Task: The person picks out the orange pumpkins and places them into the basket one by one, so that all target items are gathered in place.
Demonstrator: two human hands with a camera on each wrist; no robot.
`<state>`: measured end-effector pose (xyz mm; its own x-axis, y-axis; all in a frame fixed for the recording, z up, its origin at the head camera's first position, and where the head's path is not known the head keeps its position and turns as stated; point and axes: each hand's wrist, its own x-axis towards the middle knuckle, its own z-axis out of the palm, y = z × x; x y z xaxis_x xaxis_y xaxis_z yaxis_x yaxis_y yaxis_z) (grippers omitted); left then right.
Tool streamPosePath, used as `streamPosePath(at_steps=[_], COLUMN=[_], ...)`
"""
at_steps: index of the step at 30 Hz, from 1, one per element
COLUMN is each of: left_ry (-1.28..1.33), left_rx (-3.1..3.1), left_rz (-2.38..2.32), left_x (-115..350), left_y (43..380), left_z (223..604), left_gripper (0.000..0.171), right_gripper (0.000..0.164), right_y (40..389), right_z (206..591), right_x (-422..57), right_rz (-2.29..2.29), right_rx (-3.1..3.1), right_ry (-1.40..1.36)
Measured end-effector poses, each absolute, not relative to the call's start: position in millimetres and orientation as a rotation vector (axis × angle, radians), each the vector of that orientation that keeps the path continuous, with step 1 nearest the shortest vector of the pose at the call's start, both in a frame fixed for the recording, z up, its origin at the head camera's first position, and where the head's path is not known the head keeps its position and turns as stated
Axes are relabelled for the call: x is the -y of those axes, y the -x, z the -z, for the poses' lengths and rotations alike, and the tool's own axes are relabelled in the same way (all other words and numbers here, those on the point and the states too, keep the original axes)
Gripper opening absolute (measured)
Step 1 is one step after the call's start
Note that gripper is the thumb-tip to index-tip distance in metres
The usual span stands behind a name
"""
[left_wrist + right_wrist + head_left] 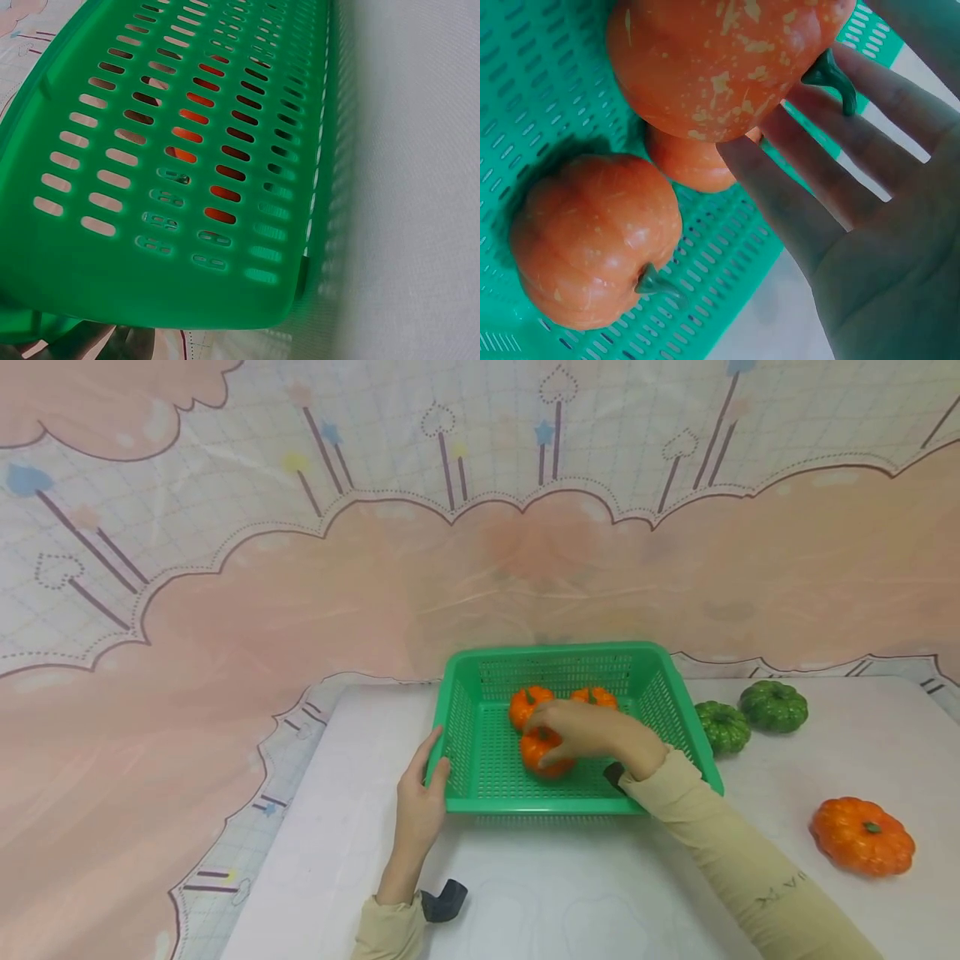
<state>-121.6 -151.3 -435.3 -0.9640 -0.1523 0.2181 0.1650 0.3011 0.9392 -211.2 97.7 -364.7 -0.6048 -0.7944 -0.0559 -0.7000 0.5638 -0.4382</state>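
Note:
An orange toy pumpkin (542, 758) with a green stem is in the green plastic basket (555, 807), under my right hand (581, 728). My right fingers and thumb hold it from either side; in the right wrist view its speckled side (705, 67) lies against the fingers (787, 187). Two more orange pumpkins, one at the left (527, 703) and one partly behind the hand (596, 696), sit farther back in the basket. My left hand (422, 802) rests against the basket's left rim near the front corner, its fingers fairly straight.
Right of the basket are two green pumpkins, a nearer one (723, 727) and a farther one (774, 706). A larger orange pumpkin (862, 837) lies nearer on the white table (555, 893). A patterned cloth (360, 585) hangs behind.

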Motion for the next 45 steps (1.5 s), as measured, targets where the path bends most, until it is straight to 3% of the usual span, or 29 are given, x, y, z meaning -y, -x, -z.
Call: streamPosePath(at_steps=[30,45], left_ry=[0.018,0.01], left_rx=[2.317,2.313], left_rz=[1.662,1.676], left_x=[151.1,151.4], left_y=[120.2,121.2], left_z=[435.2,436.6], left_gripper=[0.045,0.046], right_gripper=[0.052,0.046], right_y=[210.0,205.5], right_z=[366.8,356.4], right_x=[-89.3,-97.1], right_rz=[0.468,0.462], right_rx=[-2.531,-2.559], right_ry=[1.188,1.205])
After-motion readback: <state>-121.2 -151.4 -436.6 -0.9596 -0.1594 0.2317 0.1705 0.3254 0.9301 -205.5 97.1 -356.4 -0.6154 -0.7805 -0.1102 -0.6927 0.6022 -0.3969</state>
